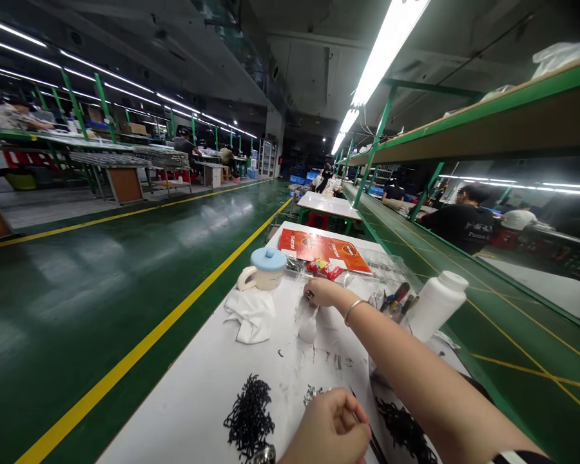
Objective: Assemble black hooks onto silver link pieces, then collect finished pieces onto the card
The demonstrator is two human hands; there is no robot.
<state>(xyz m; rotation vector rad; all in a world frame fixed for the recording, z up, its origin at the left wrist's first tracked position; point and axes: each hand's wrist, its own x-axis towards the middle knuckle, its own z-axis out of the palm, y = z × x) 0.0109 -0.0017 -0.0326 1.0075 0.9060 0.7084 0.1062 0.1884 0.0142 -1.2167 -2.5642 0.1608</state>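
My left hand (336, 425) is at the bottom middle with its fingers curled in; what they hold, if anything, is hidden. A thin dark tool (376, 444) lies beside it. Farther up the white table, my right hand (325, 293) reaches out with fingers closed near a small dark, shiny item (310, 294) that I cannot make out. Just below that hand stands a small white squeeze bottle (308, 330) with a thin nozzle. To the left of my left hand is a heap of small black curved pieces (251, 415). Small silvery pieces (312, 394) lie above its knuckles.
A blue-lidded cup (267, 269), a white cloth (255, 317), a red printed sheet (321, 250) and a snack packet (325, 268) lie beyond. Right are pliers (400, 295), a white bottle (437, 306) and a second black heap (405, 430). People sit at other benches.
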